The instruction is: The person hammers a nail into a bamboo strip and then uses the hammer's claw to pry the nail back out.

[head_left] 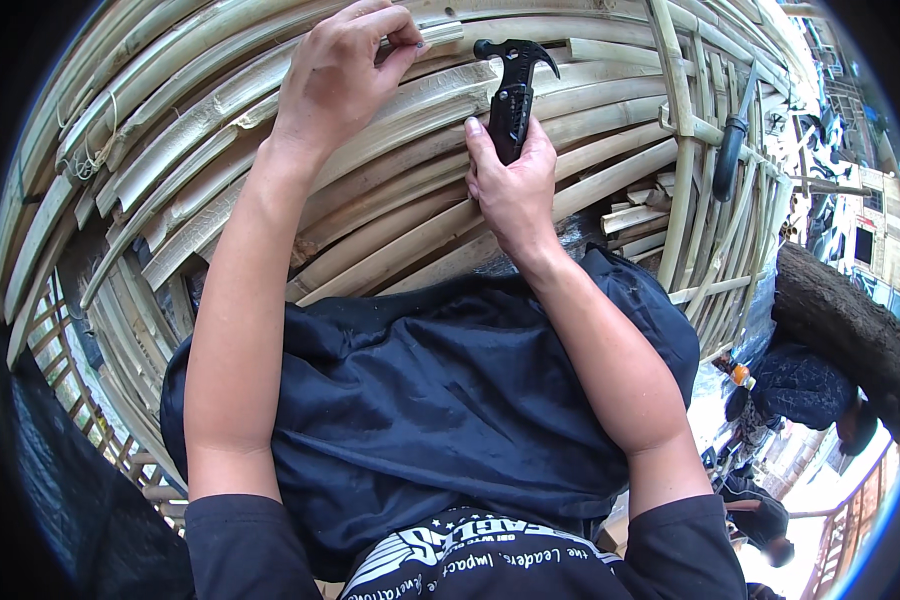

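My right hand (pixel 518 190) is wrapped round the handle of a compact black claw hammer (pixel 513 90), its head held upward over the bamboo strips. To the left of the hammer, my left hand (pixel 345 75) is closed in a pinch. A tiny dark tip shows at its fingertips, too small to make out. Beneath both hands lie long split bamboo strips (pixel 410 180), pale and side by side, curving across the view. The left hand is above a strip's end; whether it touches the strip cannot be seen.
Dark blue cloth (pixel 450 390) covers my lap. A black-handled tool with a thin shaft (pixel 730 158) rests against the bamboo lattice (pixel 705 200) at the right. Beyond are a thick log (pixel 835 310), an orange-capped bottle (pixel 741 376) and a person in dark clothes (pixel 805 385).
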### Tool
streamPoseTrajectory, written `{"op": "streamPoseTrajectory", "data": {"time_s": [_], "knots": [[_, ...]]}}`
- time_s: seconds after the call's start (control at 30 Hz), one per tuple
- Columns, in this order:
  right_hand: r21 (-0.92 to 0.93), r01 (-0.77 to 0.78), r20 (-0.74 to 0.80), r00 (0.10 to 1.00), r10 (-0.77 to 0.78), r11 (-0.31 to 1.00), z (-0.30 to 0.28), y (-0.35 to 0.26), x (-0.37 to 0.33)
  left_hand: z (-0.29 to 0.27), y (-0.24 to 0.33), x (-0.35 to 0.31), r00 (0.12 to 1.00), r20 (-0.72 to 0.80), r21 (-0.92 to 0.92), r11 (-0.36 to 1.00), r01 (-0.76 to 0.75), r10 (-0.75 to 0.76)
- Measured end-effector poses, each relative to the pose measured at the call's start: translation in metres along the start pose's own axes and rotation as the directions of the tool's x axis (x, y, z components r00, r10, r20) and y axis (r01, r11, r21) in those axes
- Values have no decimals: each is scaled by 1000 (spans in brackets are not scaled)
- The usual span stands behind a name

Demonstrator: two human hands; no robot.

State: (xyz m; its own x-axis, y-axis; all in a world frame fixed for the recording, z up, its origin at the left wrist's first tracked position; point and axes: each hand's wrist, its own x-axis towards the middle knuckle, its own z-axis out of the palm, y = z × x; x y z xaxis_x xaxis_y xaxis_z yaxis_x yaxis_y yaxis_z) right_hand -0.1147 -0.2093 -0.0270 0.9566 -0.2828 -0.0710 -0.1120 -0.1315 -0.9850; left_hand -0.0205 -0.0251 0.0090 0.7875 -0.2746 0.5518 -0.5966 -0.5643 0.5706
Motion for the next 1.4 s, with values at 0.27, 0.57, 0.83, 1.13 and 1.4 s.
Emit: {"op": "streamPoseTrajectory", "data": {"time_s": [0.27, 0.57, 0.83, 1.13, 1.4], "knots": [[-2, 10, -4, 1000, -10, 1000, 0, 4, 1, 1, 1, 0, 1000, 5, -12, 1000, 9, -9], [-3, 13, 6, 1000, -13, 1000, 0, 3, 1, 2, 2, 1, 1000, -5, 12, 1000, -3, 3], [3, 35, 1, 999, -35, 999, 0, 3, 2, -7, 16, 7, 999, -29, 11, 1000, -16, 17], [212, -244, 148, 965, 215, 946, -8, -26, 1, -5, 14, 6, 999, -44, 3, 1000, -8, 9], [286, -293, 200, 949, 242, 913, -30, -42, 8, -3, 6, 5, 1000, -24, -42, 999, 16, -18]]}}
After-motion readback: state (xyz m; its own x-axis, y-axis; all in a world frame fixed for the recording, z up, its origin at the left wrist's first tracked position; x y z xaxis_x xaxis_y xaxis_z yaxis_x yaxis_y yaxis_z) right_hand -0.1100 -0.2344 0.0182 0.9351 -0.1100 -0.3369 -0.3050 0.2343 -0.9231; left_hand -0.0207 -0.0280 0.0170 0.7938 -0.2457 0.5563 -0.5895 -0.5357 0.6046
